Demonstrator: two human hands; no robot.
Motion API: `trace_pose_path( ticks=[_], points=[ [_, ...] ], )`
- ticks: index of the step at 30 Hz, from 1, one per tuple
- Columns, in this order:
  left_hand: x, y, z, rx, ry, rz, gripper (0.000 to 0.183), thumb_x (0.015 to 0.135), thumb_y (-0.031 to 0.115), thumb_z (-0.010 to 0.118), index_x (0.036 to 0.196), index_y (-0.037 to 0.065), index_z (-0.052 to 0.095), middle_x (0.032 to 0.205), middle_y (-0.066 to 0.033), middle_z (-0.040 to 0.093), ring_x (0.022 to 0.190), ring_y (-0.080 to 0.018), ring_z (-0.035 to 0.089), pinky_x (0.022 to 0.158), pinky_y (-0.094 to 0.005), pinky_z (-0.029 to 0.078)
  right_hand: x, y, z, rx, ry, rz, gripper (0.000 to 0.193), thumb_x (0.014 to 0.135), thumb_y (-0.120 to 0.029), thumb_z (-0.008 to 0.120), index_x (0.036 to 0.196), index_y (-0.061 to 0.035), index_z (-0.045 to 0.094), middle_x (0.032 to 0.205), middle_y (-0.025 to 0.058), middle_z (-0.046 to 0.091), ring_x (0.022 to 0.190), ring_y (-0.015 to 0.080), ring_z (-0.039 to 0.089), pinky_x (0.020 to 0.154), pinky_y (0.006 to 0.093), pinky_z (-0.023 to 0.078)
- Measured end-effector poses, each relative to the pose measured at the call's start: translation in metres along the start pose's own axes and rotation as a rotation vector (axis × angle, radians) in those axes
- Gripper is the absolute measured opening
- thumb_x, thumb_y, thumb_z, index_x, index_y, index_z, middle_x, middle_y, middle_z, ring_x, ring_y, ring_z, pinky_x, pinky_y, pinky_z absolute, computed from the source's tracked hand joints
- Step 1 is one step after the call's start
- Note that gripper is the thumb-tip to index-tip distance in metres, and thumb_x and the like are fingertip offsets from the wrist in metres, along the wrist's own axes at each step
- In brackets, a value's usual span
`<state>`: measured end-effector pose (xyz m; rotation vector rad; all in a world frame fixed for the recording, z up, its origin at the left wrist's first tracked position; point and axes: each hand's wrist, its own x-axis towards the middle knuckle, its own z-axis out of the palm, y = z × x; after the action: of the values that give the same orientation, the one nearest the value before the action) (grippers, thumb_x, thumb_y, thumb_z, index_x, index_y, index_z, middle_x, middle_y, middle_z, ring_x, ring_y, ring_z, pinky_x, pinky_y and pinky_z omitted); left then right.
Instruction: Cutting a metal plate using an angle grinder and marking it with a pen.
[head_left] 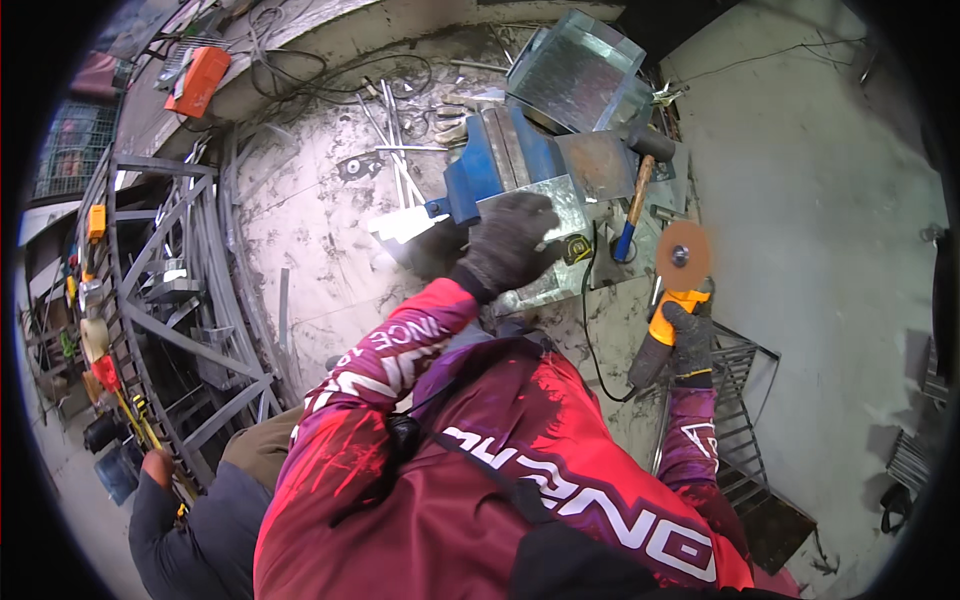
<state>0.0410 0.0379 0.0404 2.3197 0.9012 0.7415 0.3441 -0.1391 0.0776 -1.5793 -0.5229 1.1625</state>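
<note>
My right hand (690, 335), in a dark glove, is closed around an orange and black angle grinder (660, 325). Its brown disc (684, 255) faces up, apart from the bench. In a dark glove too, my left hand (510, 245) lies over a shiny metal sheet (562, 205) beside the blue vise (475, 180). Its fingers look spread and slightly bent, with nothing visible in them; the palm is hidden. A yellow and black tape measure (576, 249) sits by its fingertips. Right of that lies a hammer (640, 195) with a wooden and blue handle.
A clear-looking or shiny metal box (575, 70) stands behind the vise. Thin metal strips (395, 140) lie to its left. The grinder's black cord (588, 340) loops before the bench. Metal frames (200, 300) stand at left, near another person's arm (155, 500). A dark rack (740, 400) stands at right.
</note>
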Motion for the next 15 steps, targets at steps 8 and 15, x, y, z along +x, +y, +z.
trace_pose_path(
  ticks=[8,15],
  points=[
    [-0.020,-0.049,0.003,0.164,-0.124,-0.144,0.056,0.075,0.043,0.080,0.120,0.012,0.067,0.150,-0.0166,0.045,0.143,-0.0413,0.035,0.119,-0.0633,0.022,0.020,0.035,0.034,-0.256,-0.112,-0.027,0.072,0.077,0.004,0.078,0.139,-0.0102,0.045,0.108,0.0058,0.067,0.090,0.0193,0.068,0.078,0.0356,0.059],
    [-0.018,-0.068,0.021,0.090,-0.177,-0.050,0.053,0.078,0.038,0.079,0.122,0.012,0.066,0.152,-0.0182,0.044,0.147,-0.0427,0.031,0.121,-0.0598,0.022,0.015,0.026,0.056,-0.312,-0.198,0.041,0.093,0.070,0.003,0.083,0.149,-0.0116,0.035,0.123,0.0071,0.061,0.104,0.0194,0.063,0.088,0.0356,0.056]
  ],
)
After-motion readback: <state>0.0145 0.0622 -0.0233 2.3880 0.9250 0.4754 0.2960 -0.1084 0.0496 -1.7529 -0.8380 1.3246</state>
